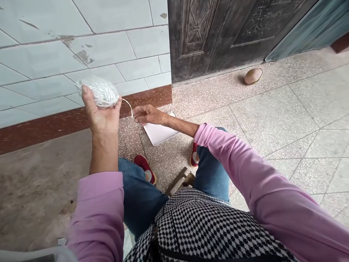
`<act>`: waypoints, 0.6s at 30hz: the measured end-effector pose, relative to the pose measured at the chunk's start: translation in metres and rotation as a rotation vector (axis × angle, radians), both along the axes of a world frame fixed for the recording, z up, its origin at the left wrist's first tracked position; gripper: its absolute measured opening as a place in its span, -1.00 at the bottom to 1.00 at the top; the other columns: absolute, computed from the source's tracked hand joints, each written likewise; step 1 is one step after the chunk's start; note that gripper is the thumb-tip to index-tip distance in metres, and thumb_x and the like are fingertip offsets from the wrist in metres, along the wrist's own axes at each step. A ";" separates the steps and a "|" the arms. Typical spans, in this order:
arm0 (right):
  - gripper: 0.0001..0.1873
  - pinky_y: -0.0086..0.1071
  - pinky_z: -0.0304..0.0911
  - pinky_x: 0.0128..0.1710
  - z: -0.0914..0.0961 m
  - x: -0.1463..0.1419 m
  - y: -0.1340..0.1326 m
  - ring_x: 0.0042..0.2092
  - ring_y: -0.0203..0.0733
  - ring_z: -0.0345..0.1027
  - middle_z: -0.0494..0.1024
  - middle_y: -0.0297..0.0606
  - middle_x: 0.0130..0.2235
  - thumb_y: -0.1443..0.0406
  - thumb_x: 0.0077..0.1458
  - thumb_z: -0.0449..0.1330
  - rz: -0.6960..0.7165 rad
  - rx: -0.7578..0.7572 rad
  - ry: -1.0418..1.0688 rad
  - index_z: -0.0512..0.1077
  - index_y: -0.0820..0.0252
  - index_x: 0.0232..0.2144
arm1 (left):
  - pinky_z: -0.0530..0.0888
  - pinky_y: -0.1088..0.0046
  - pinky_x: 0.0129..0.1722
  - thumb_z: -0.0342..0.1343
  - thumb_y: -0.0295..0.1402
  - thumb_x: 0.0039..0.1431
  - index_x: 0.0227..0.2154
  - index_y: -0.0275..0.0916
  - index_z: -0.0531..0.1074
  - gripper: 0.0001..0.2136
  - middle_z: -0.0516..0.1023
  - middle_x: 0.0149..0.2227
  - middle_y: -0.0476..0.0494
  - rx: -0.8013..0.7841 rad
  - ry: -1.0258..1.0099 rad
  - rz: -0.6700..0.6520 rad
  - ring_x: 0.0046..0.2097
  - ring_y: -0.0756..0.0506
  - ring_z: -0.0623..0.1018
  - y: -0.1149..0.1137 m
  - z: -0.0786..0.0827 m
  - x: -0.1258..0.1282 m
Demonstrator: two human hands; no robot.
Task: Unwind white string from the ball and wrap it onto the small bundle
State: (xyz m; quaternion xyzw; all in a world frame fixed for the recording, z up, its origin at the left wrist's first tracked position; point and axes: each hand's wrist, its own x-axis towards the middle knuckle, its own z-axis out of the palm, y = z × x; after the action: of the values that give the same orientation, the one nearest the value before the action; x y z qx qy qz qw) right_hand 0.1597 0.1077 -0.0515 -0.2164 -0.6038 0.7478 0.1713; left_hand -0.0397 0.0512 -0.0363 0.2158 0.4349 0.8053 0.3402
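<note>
My left hand [102, 112] is raised in front of the tiled wall, wrapped around a bundle of white string [101, 92]. The bundle looks loosely wound, with a shiny, clear plastic-like layer over its top. From its right end, a single strand [127, 102] curves down to the fingertips of my right hand [149, 115]. Those fingers are bent and close together, pinching the strand near its end. Below my right hand, a flat white box or board [160, 134] lies on the floor, partly covered by the hand and forearm.
A dark carved door [215, 32] stands ahead to the right, beside a blue-green curtain [308, 32]. A rounded pinkish object [253, 76] sits on the speckled floor by the threshold. Between my legs is part of a wooden stool or frame [178, 182]. A white-tiled wall [103, 51] rises at the left.
</note>
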 end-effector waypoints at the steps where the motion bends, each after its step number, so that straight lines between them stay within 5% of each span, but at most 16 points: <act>1: -0.75 -0.62 0.60 -0.19 -0.003 -0.004 -0.004 -0.08 -0.28 0.68 0.81 -0.23 -0.10 0.63 0.42 0.48 0.010 -0.010 0.007 0.70 0.33 0.03 | 0.77 0.01 0.47 0.70 0.37 -0.07 0.28 0.11 0.56 -0.08 0.40 0.77 -0.18 0.004 -0.009 0.006 0.73 -0.39 0.46 0.000 0.001 -0.001; 6: -0.83 -0.62 0.48 -0.29 -0.011 -0.011 -0.015 -0.23 -0.36 0.56 0.74 -0.31 -0.22 0.53 0.46 0.54 -0.039 0.009 0.037 0.64 0.31 -0.15 | 0.76 0.02 0.50 0.71 0.34 -0.04 0.31 0.10 0.52 -0.07 0.40 0.75 -0.21 0.025 -0.036 0.007 0.74 -0.40 0.45 -0.001 -0.001 -0.009; 13: -0.54 -0.57 0.52 -0.32 -0.001 0.001 -0.006 -0.23 -0.29 0.65 0.71 -0.28 -0.20 0.20 0.54 0.70 -0.227 0.026 0.066 0.48 0.18 -0.13 | 0.66 -0.13 0.65 0.60 0.59 0.08 0.33 0.11 0.50 -0.03 0.50 0.68 -0.21 0.014 0.103 -0.023 0.71 -0.44 0.46 -0.011 0.001 -0.019; 18: -0.76 -0.48 0.50 -0.31 0.018 0.016 0.003 -0.30 -0.27 0.56 0.69 -0.29 -0.16 0.21 0.73 0.46 -0.376 0.187 0.004 0.45 0.12 0.06 | 0.65 -0.13 0.66 0.71 0.52 -0.07 0.26 0.07 0.52 0.00 0.57 0.59 -0.26 0.033 0.040 -0.006 0.72 -0.46 0.46 -0.018 0.015 -0.009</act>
State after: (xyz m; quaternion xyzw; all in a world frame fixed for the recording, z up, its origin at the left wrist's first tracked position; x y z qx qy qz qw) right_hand 0.1756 0.1102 -0.0337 -0.3070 -0.6192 0.6437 0.3284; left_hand -0.0489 0.0333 -0.0213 0.2386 0.4276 0.8069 0.3302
